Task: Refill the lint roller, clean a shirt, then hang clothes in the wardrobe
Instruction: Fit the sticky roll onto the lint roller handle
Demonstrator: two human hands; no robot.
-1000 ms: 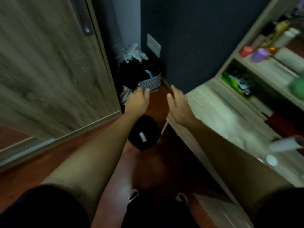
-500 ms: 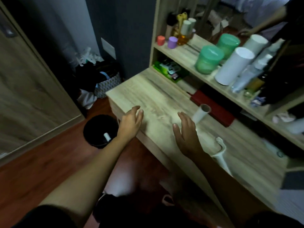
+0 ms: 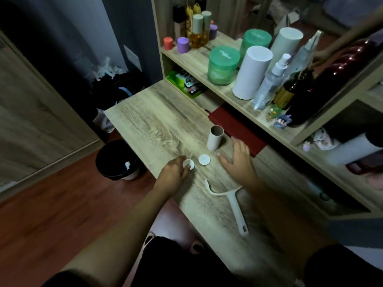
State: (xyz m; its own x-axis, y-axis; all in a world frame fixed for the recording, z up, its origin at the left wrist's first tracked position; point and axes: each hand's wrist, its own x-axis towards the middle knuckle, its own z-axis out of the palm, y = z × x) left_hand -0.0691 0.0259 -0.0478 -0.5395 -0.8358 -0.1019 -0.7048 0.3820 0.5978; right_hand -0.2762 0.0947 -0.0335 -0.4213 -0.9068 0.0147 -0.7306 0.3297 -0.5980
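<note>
The left hand, grip pinching an end cap, sits by the nine-o'clock edge of the bench; the right hand, grip spread, is at three o'clock over open bench.

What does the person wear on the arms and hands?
Both forearms are bare. The dark left sleeve and dark right sleeve end above the elbows. The left hand and right hand wear no gloves; no watch shows.

The left hand hides part of a white cap. A white roll is cut off at the right edge.
</note>
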